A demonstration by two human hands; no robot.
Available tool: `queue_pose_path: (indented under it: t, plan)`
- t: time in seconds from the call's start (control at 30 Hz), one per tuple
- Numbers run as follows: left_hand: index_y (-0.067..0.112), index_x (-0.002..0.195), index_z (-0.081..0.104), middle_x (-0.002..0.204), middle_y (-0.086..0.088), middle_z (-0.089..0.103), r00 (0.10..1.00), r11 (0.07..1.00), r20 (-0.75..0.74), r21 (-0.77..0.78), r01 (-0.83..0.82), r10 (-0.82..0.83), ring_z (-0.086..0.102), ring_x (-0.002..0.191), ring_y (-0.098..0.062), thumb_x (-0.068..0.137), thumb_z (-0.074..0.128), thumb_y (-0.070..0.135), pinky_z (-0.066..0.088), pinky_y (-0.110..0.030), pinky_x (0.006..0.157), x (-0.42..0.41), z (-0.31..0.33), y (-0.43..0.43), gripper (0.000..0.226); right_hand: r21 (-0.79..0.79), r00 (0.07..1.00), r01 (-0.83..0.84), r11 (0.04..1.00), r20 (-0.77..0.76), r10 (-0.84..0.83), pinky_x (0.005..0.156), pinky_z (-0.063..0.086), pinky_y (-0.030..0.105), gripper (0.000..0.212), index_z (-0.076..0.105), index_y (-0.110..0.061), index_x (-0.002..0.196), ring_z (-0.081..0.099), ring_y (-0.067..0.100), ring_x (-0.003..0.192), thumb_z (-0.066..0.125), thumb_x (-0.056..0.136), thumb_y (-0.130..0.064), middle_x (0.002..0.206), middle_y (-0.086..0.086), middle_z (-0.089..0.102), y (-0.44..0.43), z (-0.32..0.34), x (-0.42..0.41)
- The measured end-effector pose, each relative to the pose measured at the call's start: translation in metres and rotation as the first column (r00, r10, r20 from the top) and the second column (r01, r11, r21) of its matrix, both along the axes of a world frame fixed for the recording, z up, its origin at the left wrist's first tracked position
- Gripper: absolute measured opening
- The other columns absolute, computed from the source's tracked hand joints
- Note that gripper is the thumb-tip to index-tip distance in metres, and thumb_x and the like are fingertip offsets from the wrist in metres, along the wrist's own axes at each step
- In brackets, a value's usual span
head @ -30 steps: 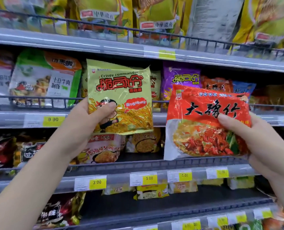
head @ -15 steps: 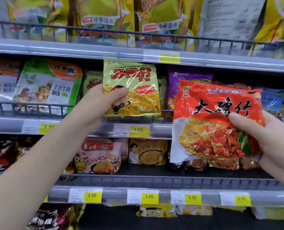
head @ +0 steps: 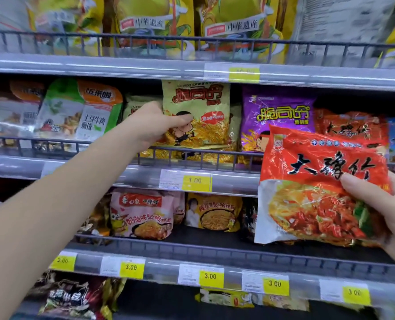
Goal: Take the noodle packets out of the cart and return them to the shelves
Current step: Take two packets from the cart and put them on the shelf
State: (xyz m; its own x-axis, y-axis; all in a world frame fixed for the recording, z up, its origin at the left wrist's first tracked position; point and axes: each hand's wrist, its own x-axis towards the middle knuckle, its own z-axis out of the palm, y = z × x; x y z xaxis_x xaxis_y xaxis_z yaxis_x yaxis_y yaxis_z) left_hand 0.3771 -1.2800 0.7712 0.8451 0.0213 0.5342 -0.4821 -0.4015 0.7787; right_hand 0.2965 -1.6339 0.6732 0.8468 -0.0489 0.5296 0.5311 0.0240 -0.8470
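Closest to me, the right hand (head: pixel 383 204) grips the red noodle packet (head: pixel 318 181) by its right edge, thumb pressed on the front. The packet hangs tilted in front of the shelving, waiting its turn. Its film is glossy and crinkled, and it looks like a flat pillow around a stiff noodle block.

Further in, the left hand (head: pixel 152 125) pinches the yellow-green noodle packet (head: pixel 203 107) at its left edge, thumb on the printed face. The packet stands upright at the middle shelf (head: pixel 99 172), its lower edge just above the wire rail (head: pixel 215 158).

To my eye, this step is the placing. The bottom seam should clear the rail and drop behind it, and the fingers should let go only once the packet leans on the matching packets (head: pixel 134 105) behind. The film looks slippery and light, so a gentle push should do; squeezing would likely crack the brittle noodles.

Beyond it, a purple packet (head: pixel 277 116) stands just to the right, and further right are red packets (head: pixel 349 128) that look the same as the waiting one. The cart is out of sight.
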Motion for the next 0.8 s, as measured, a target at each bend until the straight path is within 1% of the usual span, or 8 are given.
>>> queue_pose_path:
  t: [0.1,0.17,0.27,0.37,0.47,0.6,0.73,0.8]
  plan:
    - [0.014,0.094,0.066,0.067,0.009,0.076,0.999,0.994,0.044,0.106,-0.029,0.025,0.066,0.057,0.001,0.091,0.078,0.027,0.051,-0.015,0.065,0.004,0.001,-0.001,0.018,0.012,0.999,0.03,0.999,-0.016,-0.03,0.061,0.064,0.046,0.023,0.079,-0.034,0.095,0.08,0.028,0.084,0.07,0.074,-0.031,0.101,0.006,0.081,-0.003,0.0,-0.003]
    - [0.018,0.093,0.064,0.067,0.013,0.076,0.997,0.983,0.071,0.18,-0.045,0.033,0.067,0.057,0.003,0.09,0.079,0.029,0.049,-0.012,0.061,0.004,-0.002,-0.004,0.018,0.009,0.999,0.047,0.999,-0.018,-0.046,0.058,0.064,0.044,0.022,0.078,-0.034,0.093,0.08,0.027,0.081,0.07,0.073,-0.031,0.099,0.005,0.081,-0.005,0.0,-0.003]
    - [0.023,0.098,0.068,0.078,0.011,0.079,0.992,0.966,0.104,0.243,-0.089,0.066,0.074,0.071,-0.002,0.085,0.082,0.036,0.055,-0.018,0.076,0.008,-0.006,-0.007,0.024,0.004,0.998,0.052,0.999,-0.026,-0.052,0.056,0.063,0.045,0.02,0.079,-0.038,0.089,0.08,0.026,0.079,0.069,0.073,-0.031,0.097,0.004,0.082,-0.006,-0.002,-0.006]
    - [0.023,0.102,0.071,0.083,0.008,0.08,0.986,0.936,0.093,0.313,-0.161,0.139,0.076,0.083,-0.008,0.079,0.084,0.048,0.056,-0.034,0.091,0.014,-0.006,-0.006,0.036,-0.009,0.998,0.05,0.999,-0.046,-0.051,0.061,0.063,0.049,0.022,0.079,-0.04,0.091,0.08,0.03,0.082,0.071,0.072,-0.033,0.1,0.006,0.081,-0.009,-0.005,-0.008]
    - [0.024,0.105,0.07,0.091,0.005,0.079,0.967,0.877,0.111,0.409,-0.254,0.229,0.073,0.093,-0.015,0.07,0.081,0.066,0.058,-0.045,0.09,0.013,-0.008,-0.007,0.056,-0.007,0.996,0.061,0.998,-0.063,-0.061,0.06,0.064,0.048,0.022,0.079,-0.04,0.09,0.08,0.03,0.082,0.071,0.071,-0.034,0.1,0.006,0.081,-0.011,-0.007,-0.01]
    - [0.021,0.122,0.066,0.107,0.003,0.074,0.964,0.849,0.117,0.456,-0.266,0.239,0.068,0.099,-0.02,0.067,0.083,0.067,0.057,-0.043,0.091,0.01,-0.009,-0.01,0.073,0.018,0.991,0.109,0.994,-0.077,-0.108,0.051,0.062,0.04,0.025,0.074,-0.033,0.093,0.079,0.023,0.071,0.072,0.068,-0.032,0.091,0.002,0.082,-0.012,-0.012,-0.011]
    - [0.015,0.143,0.051,0.128,-0.001,0.068,0.951,0.853,0.139,0.421,-0.308,0.275,0.064,0.116,-0.024,0.048,0.078,0.081,0.053,-0.04,0.097,0.008,-0.013,-0.012,0.119,0.007,0.989,0.118,0.993,-0.089,-0.117,0.05,0.062,0.036,0.035,0.072,-0.03,0.095,0.079,0.021,0.07,0.076,0.061,-0.036,0.089,0.002,0.082,-0.012,-0.015,-0.014]
    - [0.014,0.147,0.045,0.134,-0.001,0.064,0.942,0.864,0.16,0.375,-0.336,0.296,0.061,0.121,-0.026,0.055,0.085,0.072,0.05,-0.036,0.096,0.008,-0.015,-0.013,0.116,-0.003,0.988,0.121,0.993,-0.096,-0.121,0.052,0.063,0.037,0.045,0.071,-0.03,0.098,0.079,0.022,0.073,0.078,0.055,-0.041,0.09,0.002,0.082,-0.012,-0.015,-0.014]
